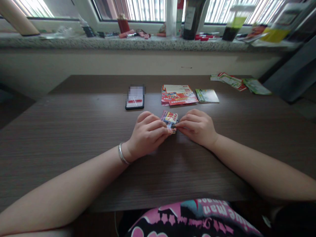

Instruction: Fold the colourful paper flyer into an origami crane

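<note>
A small folded piece of colourful printed paper (170, 119) sits on the dark wooden table (74, 138), pinched between both hands. My left hand (147, 134), with a silver bracelet on its wrist, has its fingers curled and pressed on the paper's left side. On the right side my right hand (197, 127) grips the same paper with closed fingertips. Both hands rest on the tabletop near its middle.
Behind the hands lie a phone (135, 97), a stack of red leaflets (178, 94) and a green leaflet (206, 95). More leaflets (232, 80) lie at the far right. The stone windowsill (123, 42) holds bottles, pens and a jar.
</note>
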The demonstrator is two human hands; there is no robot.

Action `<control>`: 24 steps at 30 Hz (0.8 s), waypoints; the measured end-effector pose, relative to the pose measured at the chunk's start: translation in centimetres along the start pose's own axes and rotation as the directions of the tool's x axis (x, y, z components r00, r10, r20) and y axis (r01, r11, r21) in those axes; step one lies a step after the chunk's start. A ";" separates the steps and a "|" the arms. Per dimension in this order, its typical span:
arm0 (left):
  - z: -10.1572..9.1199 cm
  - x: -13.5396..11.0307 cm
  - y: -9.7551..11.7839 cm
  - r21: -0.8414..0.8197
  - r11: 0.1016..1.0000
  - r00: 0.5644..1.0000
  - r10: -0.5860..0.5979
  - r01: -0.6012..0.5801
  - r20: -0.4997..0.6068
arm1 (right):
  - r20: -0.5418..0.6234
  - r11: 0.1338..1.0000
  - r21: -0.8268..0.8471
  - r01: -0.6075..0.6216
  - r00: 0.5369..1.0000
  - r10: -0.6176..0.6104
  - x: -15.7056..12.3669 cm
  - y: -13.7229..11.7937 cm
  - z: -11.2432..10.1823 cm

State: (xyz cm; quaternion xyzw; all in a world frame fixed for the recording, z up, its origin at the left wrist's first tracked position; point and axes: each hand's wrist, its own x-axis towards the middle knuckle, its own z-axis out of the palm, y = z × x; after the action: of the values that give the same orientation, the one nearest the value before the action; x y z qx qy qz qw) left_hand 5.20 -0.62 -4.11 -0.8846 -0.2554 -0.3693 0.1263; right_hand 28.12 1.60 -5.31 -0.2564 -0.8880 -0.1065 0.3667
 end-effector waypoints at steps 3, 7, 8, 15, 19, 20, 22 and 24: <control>0.0 -0.1 -0.1 -0.002 1.000 1.000 0.006 -0.006 0.007 | 0.010 1.000 0.003 -0.006 1.000 0.006 0.0 -0.1 -0.1; 0.2 -0.3 -0.4 -0.023 0.999 1.000 -0.025 0.026 0.002 | 0.004 0.999 0.015 -0.034 0.999 0.034 -0.1 0.0 -0.2; 0.2 -0.4 -0.6 -0.031 0.999 0.999 -0.041 0.041 0.003 | 0.004 0.999 0.018 -0.042 0.999 0.042 -0.2 0.0 -0.2; 0.5 -1.0 -1.6 -0.120 0.969 0.977 -0.215 0.214 0.009 | 0.026 0.991 0.050 -0.125 0.992 0.124 -0.6 -0.1 -0.5; 0.4 -1.0 -1.5 -0.035 0.982 0.983 -0.184 0.185 0.011 | 0.037 0.988 0.062 -0.142 0.990 0.140 -0.5 -0.5 -0.6; 0.4 -1.0 -1.4 -0.009 0.984 0.984 -0.177 0.178 0.024 | 0.035 0.989 0.066 -0.134 0.991 0.132 -0.4 -0.7 -0.6; 0.3 -0.9 -1.1 0.021 0.987 0.986 -0.160 0.160 0.049 | 0.035 0.993 0.070 -0.099 0.995 0.097 -0.3 -0.9 -0.6; 0.4 -0.8 -0.8 0.015 0.989 0.988 -0.145 0.144 0.061 | 0.037 0.996 0.070 -0.058 0.998 0.055 -0.2 -1.2 -0.6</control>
State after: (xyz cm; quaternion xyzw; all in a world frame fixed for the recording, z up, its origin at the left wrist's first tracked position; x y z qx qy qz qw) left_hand 4.48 -0.04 -4.89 -0.8741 -0.3244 -0.3486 0.0959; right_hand 27.95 0.30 -5.04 -0.2699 -0.8898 -0.0600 0.3630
